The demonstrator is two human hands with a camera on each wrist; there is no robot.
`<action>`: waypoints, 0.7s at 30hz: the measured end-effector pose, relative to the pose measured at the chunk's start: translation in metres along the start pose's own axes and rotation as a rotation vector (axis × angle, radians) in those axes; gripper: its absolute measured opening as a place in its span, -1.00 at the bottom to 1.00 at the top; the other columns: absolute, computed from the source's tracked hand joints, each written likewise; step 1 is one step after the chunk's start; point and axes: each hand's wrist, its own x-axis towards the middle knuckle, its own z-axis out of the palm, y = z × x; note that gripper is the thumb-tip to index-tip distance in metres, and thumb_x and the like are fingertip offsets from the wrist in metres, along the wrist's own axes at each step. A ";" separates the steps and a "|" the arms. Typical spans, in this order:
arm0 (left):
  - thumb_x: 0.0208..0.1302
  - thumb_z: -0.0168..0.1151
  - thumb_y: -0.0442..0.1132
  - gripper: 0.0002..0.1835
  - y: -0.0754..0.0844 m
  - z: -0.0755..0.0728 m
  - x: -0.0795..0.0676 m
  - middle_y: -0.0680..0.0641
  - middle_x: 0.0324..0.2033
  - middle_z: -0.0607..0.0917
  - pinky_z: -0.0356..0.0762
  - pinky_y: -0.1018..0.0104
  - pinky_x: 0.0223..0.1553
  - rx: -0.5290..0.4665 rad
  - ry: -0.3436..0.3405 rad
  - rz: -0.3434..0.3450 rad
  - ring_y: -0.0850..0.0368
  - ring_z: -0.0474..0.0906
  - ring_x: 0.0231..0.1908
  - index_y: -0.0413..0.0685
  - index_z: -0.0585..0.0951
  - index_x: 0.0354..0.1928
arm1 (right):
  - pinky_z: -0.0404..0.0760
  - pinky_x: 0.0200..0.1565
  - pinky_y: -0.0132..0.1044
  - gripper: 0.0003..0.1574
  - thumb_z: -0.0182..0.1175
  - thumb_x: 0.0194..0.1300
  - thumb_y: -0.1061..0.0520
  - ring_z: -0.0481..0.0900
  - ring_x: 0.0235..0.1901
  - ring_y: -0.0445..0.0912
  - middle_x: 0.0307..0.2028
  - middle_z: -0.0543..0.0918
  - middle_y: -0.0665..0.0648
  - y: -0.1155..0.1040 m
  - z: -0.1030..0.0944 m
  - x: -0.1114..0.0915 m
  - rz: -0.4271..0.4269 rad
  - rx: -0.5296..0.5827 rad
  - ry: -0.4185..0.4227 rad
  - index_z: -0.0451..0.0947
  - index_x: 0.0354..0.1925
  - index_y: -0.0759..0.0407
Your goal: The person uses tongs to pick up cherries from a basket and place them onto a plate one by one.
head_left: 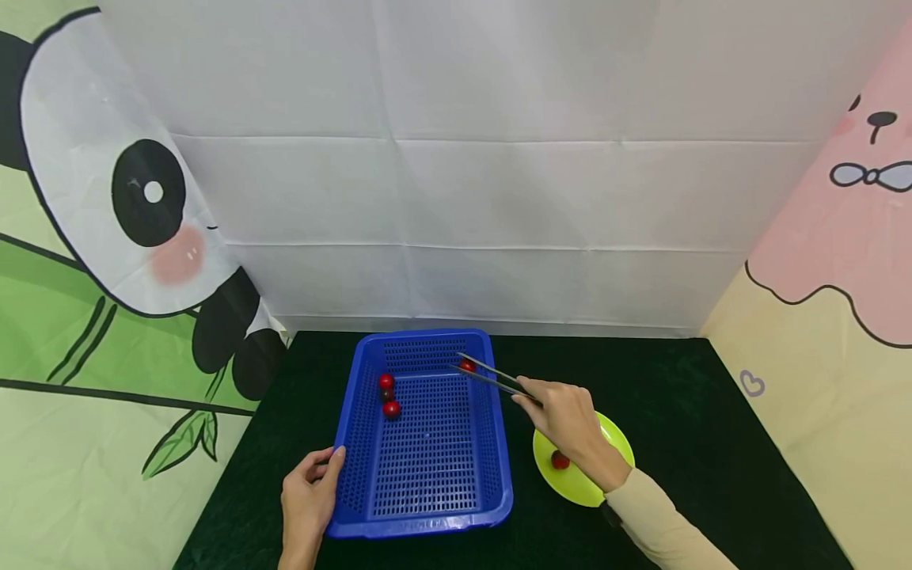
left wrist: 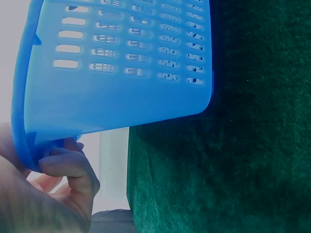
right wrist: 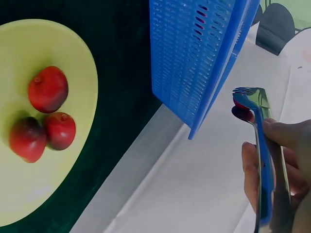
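Nearest the head camera is a beige sleeve (head_left: 659, 518) on the right arm, crossing above a yellow-green plate (head_left: 570, 487). The plate sits on a table (head_left: 684, 412) covered in dark green cloth, just beside a blue basket (head_left: 427, 475). The basket is rectangular, its floor and walls pierced with rows of slots, and it has a smooth, slightly flared rim.

Inside it, toward the left wall, three small round fruits stand in a short row: a glossy red fruit (head_left: 385, 381), a darker one (head_left: 387, 395) in the middle, and another red one (head_left: 391, 409) nearest the person. A further red fruit (head_left: 466, 366) shows between the tips of metal tongs (right wrist: 265, 179), over the basket's far right part; whether the tips grip it, I cannot tell. One tip is forked, the other spoon-shaped. The right wrist view shows three fruits (right wrist: 48, 90) on the plate, red with dark patches, two of them touching.

The right hand (head_left: 563, 416) pinches the tongs between thumb and fingers, the arms slightly apart at the tips. The left hand (head_left: 308, 499) grips the basket's left rim, its fingers curled.
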 end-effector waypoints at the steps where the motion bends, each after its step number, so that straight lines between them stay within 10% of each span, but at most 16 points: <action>1: 0.49 0.22 0.07 -0.47 0.000 0.000 0.000 -0.28 -0.22 0.72 0.58 0.35 -0.45 0.001 -0.001 -0.001 0.10 0.67 -0.41 -0.28 0.62 0.16 | 0.19 -0.66 -0.51 -0.66 0.50 0.25 0.14 0.22 -0.69 -0.35 -0.43 0.74 0.01 0.001 -0.001 -0.002 -0.002 0.006 0.011 0.77 -0.03 0.23; 21: 0.48 0.23 0.09 -0.46 -0.001 0.000 0.000 -0.26 -0.25 0.72 0.54 0.38 -0.47 -0.007 -0.005 0.005 0.12 0.66 -0.42 -0.28 0.62 0.16 | 0.13 -0.61 -0.62 -0.57 0.58 0.09 0.22 0.27 -0.68 -0.38 -0.36 0.80 0.06 0.002 -0.017 -0.036 0.003 0.033 0.145 0.77 -0.02 0.20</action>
